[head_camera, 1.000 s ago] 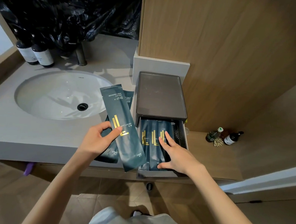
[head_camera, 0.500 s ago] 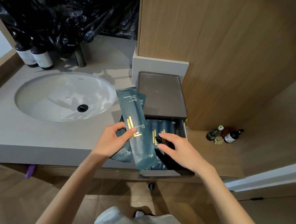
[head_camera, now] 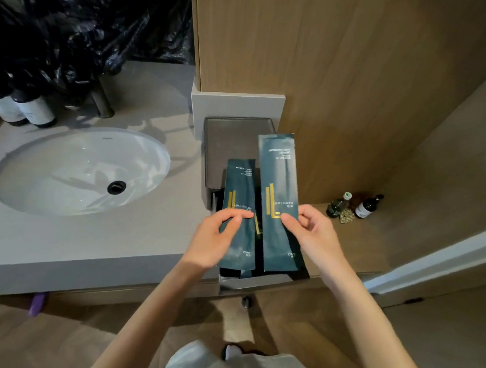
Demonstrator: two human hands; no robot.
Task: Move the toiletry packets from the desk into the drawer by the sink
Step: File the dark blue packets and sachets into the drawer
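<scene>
Two long dark teal toiletry packets with gold marks are held above the open drawer of a small dark box right of the sink. My left hand grips the shorter-looking packet at its middle. My right hand pinches the right edge of the taller packet, which stands upright beside the first. The two packets hide most of the drawer's inside; only dark shapes show below them.
The dark box has a flat tray-like lid. A white oval sink lies to the left in the grey counter, with dark bottles and black plastic bags behind. Small bottles stand on the wooden shelf to the right.
The front packet has passed from my left hand to my right hand and moved right over the drawer. My left hand now holds the remaining packet, also brought over the drawer.
</scene>
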